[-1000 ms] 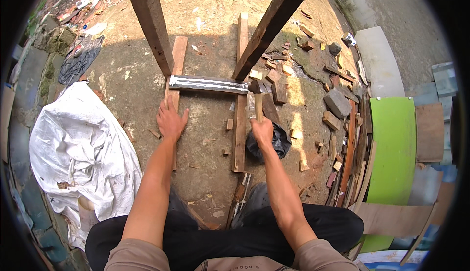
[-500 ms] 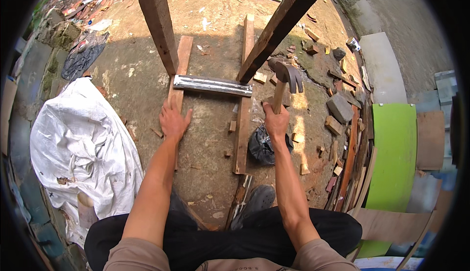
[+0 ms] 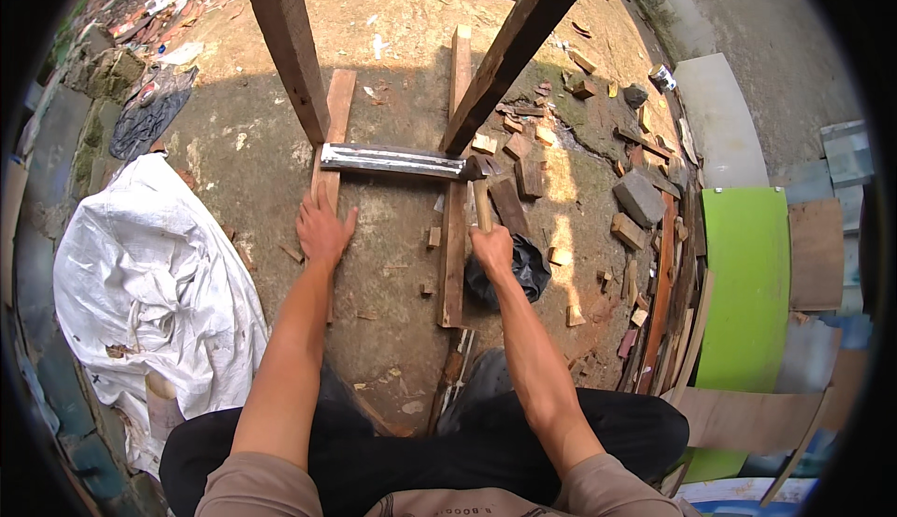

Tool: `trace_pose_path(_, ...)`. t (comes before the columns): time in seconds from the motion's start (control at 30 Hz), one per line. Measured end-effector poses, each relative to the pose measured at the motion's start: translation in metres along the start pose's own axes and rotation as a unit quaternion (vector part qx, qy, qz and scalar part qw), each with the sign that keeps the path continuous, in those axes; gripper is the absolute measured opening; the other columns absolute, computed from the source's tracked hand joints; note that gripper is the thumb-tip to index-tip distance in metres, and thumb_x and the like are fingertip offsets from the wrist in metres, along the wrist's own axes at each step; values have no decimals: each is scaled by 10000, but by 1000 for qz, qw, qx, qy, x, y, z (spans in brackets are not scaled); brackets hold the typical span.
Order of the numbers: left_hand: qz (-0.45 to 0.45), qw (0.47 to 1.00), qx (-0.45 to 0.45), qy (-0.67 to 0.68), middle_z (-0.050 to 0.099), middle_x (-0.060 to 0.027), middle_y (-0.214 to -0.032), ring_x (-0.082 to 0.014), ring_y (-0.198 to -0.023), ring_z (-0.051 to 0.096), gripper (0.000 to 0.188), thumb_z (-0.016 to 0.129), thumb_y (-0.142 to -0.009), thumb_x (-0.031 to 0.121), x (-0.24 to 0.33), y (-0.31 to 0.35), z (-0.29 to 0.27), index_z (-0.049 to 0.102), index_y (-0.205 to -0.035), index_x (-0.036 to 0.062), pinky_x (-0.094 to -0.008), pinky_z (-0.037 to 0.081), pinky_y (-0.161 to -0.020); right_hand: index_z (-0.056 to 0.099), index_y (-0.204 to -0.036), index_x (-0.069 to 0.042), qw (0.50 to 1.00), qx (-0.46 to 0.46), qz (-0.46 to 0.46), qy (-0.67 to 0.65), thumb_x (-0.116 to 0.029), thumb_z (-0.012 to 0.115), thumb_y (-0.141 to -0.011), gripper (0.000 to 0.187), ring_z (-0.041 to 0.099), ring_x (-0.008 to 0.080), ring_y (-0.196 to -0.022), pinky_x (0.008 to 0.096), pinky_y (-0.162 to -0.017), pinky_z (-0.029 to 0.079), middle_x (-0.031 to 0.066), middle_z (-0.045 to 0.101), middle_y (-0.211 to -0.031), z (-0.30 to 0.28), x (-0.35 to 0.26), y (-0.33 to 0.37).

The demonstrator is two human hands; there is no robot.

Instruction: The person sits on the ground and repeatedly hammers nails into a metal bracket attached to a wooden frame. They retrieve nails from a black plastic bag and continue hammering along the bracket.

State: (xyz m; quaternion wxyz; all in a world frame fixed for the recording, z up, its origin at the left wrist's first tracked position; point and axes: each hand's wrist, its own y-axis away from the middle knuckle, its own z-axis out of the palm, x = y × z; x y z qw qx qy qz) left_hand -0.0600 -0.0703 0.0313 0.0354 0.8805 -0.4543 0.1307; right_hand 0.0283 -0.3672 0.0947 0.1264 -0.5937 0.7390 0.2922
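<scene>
A hammer [image 3: 482, 203] is gripped by its wooden handle in my right hand [image 3: 492, 250]. Its head is at the right end of a dark crosspiece [image 3: 397, 161] streaked with white, seemingly touching it. My left hand [image 3: 322, 229] lies with fingers spread on the left wooden beam [image 3: 340, 106], just below the crosspiece. That crosspiece spans from the left beam to the right wooden beam [image 3: 452, 279]. Two wooden posts, a left post [image 3: 288, 50] and a right post [image 3: 523, 50], rise from the beams beside the crosspiece's far edge.
A black plastic bag [image 3: 531, 272] sits by my right hand. Wood offcuts [image 3: 529, 179] and a grey block [image 3: 640, 199] litter the ground on the right, near a green panel [image 3: 745, 283]. A white sack [image 3: 159, 283] lies at left.
My right hand has swung the hammer down and left, from raised beside the frame to the crosspiece's right end. My left hand stays on the left beam. The view has shifted slightly.
</scene>
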Motion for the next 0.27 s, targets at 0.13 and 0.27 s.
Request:
trace_pose_path(0.13,-1,999,-32,15,415,-225,-1434,-397,-1258,485,882,686,-847,547,16,-1,-7,319,-1513,103,-504,394,-1049,718,-956,7,999,16,22,-20,-284,637,-798,341,688,434,-874,487,-791,523,283,694,-860,0,13,2)
trace_pose_path(0.27,4,1000,-10,10,403,-217,-1445,-393,-1260,485,893,682,-845,561,7,1,-2,310,-1521,112,-503,383,-1060,724,-963,9,998,2,14,-59,-274,639,-792,341,703,423,-914,503,-830,522,295,693,-873,-24,-24,6)
